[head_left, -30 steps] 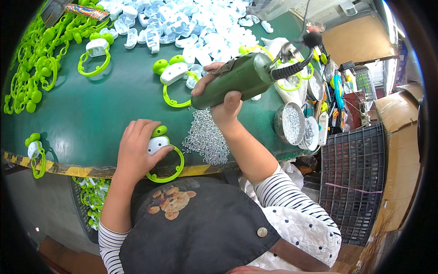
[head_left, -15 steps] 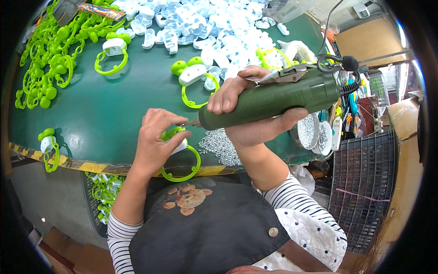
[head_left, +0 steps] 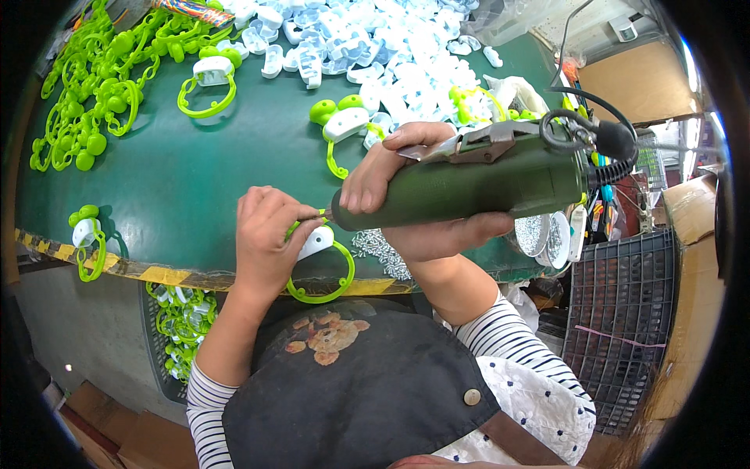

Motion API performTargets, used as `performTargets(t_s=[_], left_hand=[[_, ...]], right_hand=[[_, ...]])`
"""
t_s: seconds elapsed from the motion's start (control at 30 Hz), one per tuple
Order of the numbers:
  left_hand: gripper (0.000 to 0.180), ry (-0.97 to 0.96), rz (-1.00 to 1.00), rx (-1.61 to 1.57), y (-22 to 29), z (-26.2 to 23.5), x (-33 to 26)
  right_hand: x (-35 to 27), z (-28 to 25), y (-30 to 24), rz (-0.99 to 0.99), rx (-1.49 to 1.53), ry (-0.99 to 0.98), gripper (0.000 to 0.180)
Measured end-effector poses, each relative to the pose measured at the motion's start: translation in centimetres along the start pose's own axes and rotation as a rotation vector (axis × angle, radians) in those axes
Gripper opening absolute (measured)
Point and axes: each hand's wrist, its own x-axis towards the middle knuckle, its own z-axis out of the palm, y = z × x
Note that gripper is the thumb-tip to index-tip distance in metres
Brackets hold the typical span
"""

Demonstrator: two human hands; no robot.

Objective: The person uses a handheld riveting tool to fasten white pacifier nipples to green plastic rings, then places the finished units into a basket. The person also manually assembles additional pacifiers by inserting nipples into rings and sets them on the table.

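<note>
My right hand point(head_left: 437, 241) is wrapped round a thick dark green electric screwdriver point(head_left: 484, 186), its bit end pointing left toward my left hand. Thumb and forefinger of my left hand point(head_left: 266, 234) are pinched together at the tip of the bit; whatever sits between them is too small and hidden to make out. Just under those fingers is a bright green ring point(head_left: 349, 273) with a white block point(head_left: 318, 241) that has a small dark hole. My left fingers partly cover the ring's green knobs. A similar green ring piece point(head_left: 344, 123) lies behind the screwdriver, partly hidden by my right hand.
Loose screws point(head_left: 379, 250) lie beneath the screwdriver, near bowls of screws point(head_left: 556, 241). White plastic parts point(head_left: 351, 39) are heaped at the back, green pieces point(head_left: 94, 94) at the left. A crate point(head_left: 617, 328) stands right; a basket point(head_left: 160, 352) sits below the table's striped edge point(head_left: 168, 275).
The screwdriver's bit end has come closer to my left fingers, and the driver has levelled slightly. More of the white block's face shows. The whole scene has shifted a little to the right.
</note>
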Motion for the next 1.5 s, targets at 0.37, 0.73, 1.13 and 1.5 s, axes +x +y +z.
performTargets(t_s=[0.37, 0.73, 1.13, 1.5], left_hand=[[0.020, 0.058, -0.087, -0.117, -0.8, -0.4, -1.3], [0.016, -0.128, -0.306, -0.451, -1.8, 1.0, -2.3], [0.025, -0.088, -0.193, -0.274, -0.8, 0.5, -1.8], [0.019, 0.040, -0.017, -0.136, -1.5, -0.7, -2.3]], right_hand=[[-0.2, 1.3, -1.5, 0.297, -0.281, -0.075, 0.110], [-0.8, 0.0, 2.4, 0.165, -0.419, -0.386, 0.040], [-1.5, 0.8, 1.4, 0.262, -0.229, 0.054, 0.104], [-0.5, 2.8, 0.3, 0.171, -0.084, -0.066, 0.118]])
